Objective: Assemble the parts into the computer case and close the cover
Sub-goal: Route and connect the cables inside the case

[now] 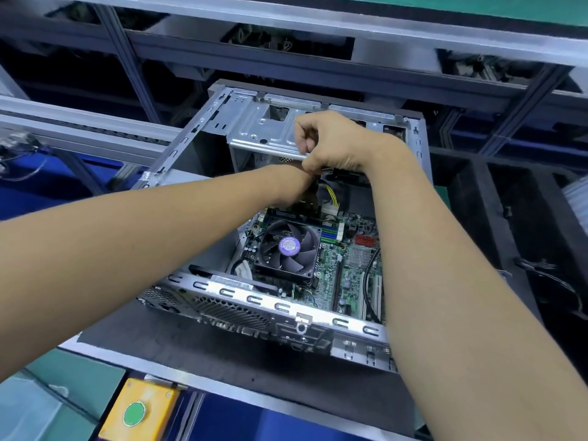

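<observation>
Center frame, the open computer case (197, 288) lies below both hands. The right hand (334, 144) curls its grip at the metal drive cage (254, 128); what it holds is unclear. The left hand (286, 183) reaches beneath, its grip hidden.

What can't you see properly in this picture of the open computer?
All in the head view:
- Left hand: its fingers are hidden behind the right hand, so its grasp is unclear.
- What the right hand holds: covered by its own curled fingers.
- Green motherboard: its right edge is hidden by the right forearm.
- Purple round label on the black cooling fan: print too small to read.
- Dark upper shelves: contents blurred.
</observation>
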A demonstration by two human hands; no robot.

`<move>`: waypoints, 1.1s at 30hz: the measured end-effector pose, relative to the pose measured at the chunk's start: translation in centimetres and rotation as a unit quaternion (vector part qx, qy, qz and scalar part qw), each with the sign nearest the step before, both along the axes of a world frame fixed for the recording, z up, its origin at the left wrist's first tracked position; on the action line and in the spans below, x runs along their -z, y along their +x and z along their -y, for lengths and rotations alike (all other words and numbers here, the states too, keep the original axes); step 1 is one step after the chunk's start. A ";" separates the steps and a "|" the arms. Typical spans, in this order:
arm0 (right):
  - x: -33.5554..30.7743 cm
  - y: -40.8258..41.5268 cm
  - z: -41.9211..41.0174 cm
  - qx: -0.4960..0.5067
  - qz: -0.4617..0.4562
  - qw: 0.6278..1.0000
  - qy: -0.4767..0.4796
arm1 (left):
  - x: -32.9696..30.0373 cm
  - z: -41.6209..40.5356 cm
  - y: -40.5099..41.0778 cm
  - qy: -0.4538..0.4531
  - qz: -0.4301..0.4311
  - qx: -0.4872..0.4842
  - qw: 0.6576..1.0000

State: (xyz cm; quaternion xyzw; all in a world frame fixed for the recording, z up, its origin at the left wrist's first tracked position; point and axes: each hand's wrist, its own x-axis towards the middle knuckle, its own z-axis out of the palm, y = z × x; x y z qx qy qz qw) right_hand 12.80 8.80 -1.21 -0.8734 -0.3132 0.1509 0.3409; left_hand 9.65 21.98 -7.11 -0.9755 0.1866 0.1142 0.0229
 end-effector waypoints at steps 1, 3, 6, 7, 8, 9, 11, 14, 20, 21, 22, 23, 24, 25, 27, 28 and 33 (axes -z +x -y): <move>-0.1 0.0 0.0 -0.002 0.000 1.000 0.000 | 0.1 0.0 0.0 0.000 0.003 0.008 1.000; -0.1 -0.1 0.1 -0.005 0.000 1.000 0.004 | 0.3 0.1 0.1 0.004 0.004 0.019 1.000; -0.2 -0.3 0.1 -0.009 -0.001 1.000 0.015 | 0.4 0.2 0.2 -0.001 0.003 0.019 1.000; -0.2 -0.3 0.1 -0.009 -0.001 1.000 0.016 | 0.4 0.1 0.3 0.000 0.003 0.020 1.000; -0.2 -0.3 0.1 -0.010 0.000 1.000 0.015 | 0.3 0.1 0.3 0.001 -0.001 0.023 1.000; -0.2 -0.3 0.1 -0.010 0.000 1.000 0.013 | 0.2 0.0 0.3 0.000 -0.005 0.027 1.000; -0.2 -0.2 0.1 -0.011 -0.001 1.000 0.011 | 0.1 0.0 0.3 -0.002 -0.011 0.032 0.999; 0.0 -0.1 0.1 -0.008 -0.001 1.000 0.005 | 0.0 0.1 0.2 -0.001 -0.006 0.024 1.000; 0.1 0.2 -0.3 0.010 0.025 0.999 -0.031 | -0.2 0.3 0.6 -0.030 -0.012 -0.010 0.999; 0.1 0.2 -0.2 0.010 0.019 0.999 -0.028 | 0.0 0.4 0.6 -0.028 -0.009 -0.014 0.999; 0.1 0.1 -0.2 0.007 0.015 1.000 -0.025 | 0.0 0.5 0.6 -0.026 -0.009 -0.019 0.999; 0.1 0.1 -0.1 0.005 0.013 1.000 -0.023 | 0.1 0.5 0.6 -0.021 -0.012 -0.024 0.999; 0.1 0.0 -0.1 0.003 0.013 1.000 -0.022 | 0.1 0.5 0.6 -0.013 -0.014 -0.030 0.999; 0.1 0.0 -0.2 0.000 0.011 1.000 -0.021 | 0.2 0.5 0.7 -0.009 -0.013 -0.033 0.999; 0.0 0.0 -0.2 -0.005 0.005 1.000 -0.014 | 0.2 0.4 0.7 -0.007 -0.012 -0.031 0.999; -0.1 0.0 -0.1 -0.005 0.004 1.000 -0.012 | 0.1 0.4 0.7 -0.003 -0.015 -0.024 1.000; -0.1 -0.1 -0.2 0.001 0.011 1.000 -0.025 | 0.3 0.2 0.7 0.017 -0.029 0.008 0.999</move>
